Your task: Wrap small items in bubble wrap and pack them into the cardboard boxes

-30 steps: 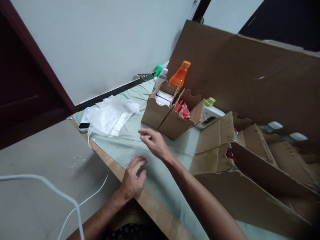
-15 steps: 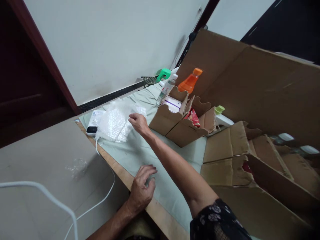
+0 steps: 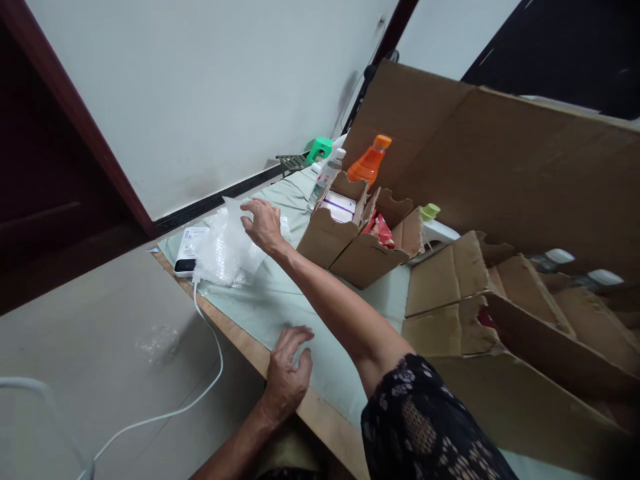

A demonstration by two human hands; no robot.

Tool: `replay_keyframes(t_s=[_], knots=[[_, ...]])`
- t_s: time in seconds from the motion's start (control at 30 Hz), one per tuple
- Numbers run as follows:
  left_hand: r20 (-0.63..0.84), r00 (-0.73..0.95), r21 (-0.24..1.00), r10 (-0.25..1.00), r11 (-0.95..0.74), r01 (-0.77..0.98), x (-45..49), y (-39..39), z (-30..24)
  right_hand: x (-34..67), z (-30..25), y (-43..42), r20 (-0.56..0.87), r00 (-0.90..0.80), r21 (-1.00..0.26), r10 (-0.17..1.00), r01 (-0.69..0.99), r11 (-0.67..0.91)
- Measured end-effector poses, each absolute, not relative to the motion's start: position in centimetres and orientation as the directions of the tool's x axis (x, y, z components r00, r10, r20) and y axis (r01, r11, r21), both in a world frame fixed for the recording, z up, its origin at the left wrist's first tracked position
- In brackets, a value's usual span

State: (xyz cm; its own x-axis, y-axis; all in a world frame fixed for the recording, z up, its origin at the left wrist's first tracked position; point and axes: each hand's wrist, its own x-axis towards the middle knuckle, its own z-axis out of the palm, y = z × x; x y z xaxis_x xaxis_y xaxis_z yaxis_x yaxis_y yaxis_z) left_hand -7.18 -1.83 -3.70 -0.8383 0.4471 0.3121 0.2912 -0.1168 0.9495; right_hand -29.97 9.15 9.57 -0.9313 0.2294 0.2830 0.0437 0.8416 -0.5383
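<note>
Right hand [image 3: 263, 225], loosely spread, has the bubble wrap [image 3: 223, 250] just to its left, contact unclear.

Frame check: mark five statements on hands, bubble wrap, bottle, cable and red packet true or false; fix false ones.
1. The right hand is nearer the bubble wrap than the left hand is. True.
2. The left hand is clenched in a fist. False: it is loosely curved.
3. The orange bottle has a green cap. False: its cap is orange.
4. A white cable hangs past the wooden edge. True.
5. The red packet is inside a cardboard box. True.
</note>
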Motion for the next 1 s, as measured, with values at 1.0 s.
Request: replay_keyframes(t_s=[1.0], knots=[[-0.287,-0.533,0.907,0.796,0.405,0.118,0.6,2.4,1.8,28.8,2.8,7.2,0.054,-0.499,-0.910,0.865,0.332,0.248]])
